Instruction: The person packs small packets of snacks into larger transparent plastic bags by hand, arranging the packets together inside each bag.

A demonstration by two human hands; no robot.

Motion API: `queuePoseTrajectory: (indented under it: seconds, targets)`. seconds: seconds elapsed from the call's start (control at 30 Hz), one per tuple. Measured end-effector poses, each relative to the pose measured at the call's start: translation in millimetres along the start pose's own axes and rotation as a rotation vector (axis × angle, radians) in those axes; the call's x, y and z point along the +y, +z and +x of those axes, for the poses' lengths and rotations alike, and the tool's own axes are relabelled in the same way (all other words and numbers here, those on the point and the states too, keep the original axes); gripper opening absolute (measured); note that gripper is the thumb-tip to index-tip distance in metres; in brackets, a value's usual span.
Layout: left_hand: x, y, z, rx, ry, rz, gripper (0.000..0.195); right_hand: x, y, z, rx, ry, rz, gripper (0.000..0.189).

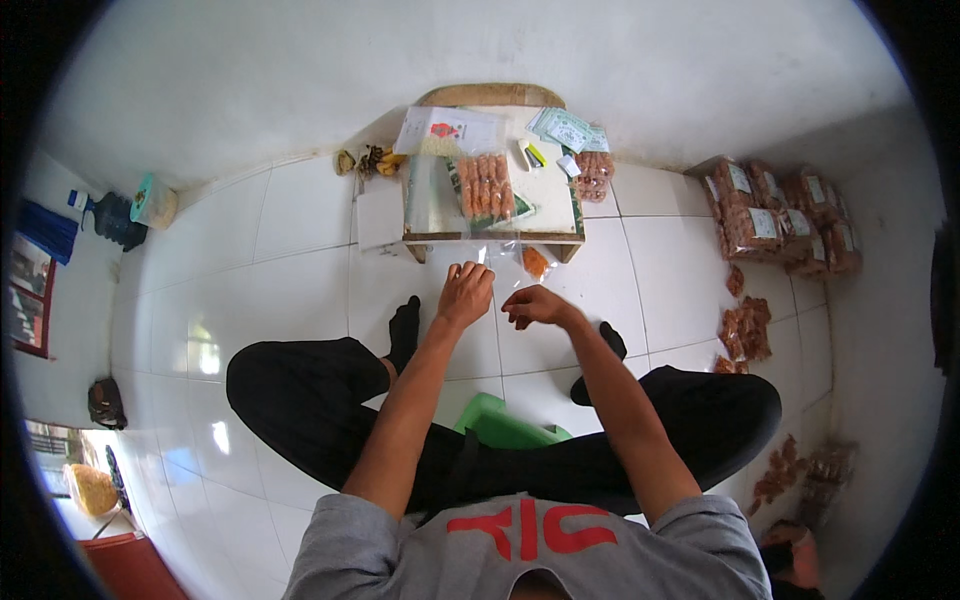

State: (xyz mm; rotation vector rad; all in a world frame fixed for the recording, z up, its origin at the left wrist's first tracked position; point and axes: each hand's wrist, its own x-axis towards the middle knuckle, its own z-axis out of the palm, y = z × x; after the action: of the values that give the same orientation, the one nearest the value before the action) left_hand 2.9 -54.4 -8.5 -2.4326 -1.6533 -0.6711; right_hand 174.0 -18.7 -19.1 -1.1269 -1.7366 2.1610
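Observation:
A clear plastic bag of reddish-brown rolled snacks (486,187) lies on a low, worn wooden table (551,214), its loose end hanging past the front edge. Just below that edge, my left hand (466,292) has curled fingers near the bag's end; whether it pinches the plastic is hard to tell. My right hand (534,306) is to its right, fingers bent and thumb side toward the left hand, with nothing visible in it. A small clear packet with orange contents (535,262) lies on the floor between the right hand and the table.
A stapler (534,156), printed labels (566,131) and another snack bag (595,176) are at the table's right side. Bananas (390,163) lie to its left. Packed bags (754,225) are stacked by the right wall, with small packets (745,330) nearer. A green stool (502,426) is beneath me.

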Motion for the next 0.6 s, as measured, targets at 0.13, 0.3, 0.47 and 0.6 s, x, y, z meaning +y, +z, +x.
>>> queuePoseTrajectory:
  seconds: [0.13,0.3,0.47,0.6]
  targets:
    - [-5,-5,11,0.104,0.027,-0.178,0.005,12,46,27,0.585,-0.498,0.226,0.019]
    - [-11,-18,34,0.238,0.028,-0.223,0.005,-2,60,57,1.075,-0.827,0.082,0.018]
    - [-10,-22,47,0.303,0.05,-0.221,0.004,11,27,85,0.932,-0.853,0.065,0.028]
    - [-4,-25,45,0.27,0.035,-0.279,0.004,7,15,87,0.631,-0.733,0.202,0.041]
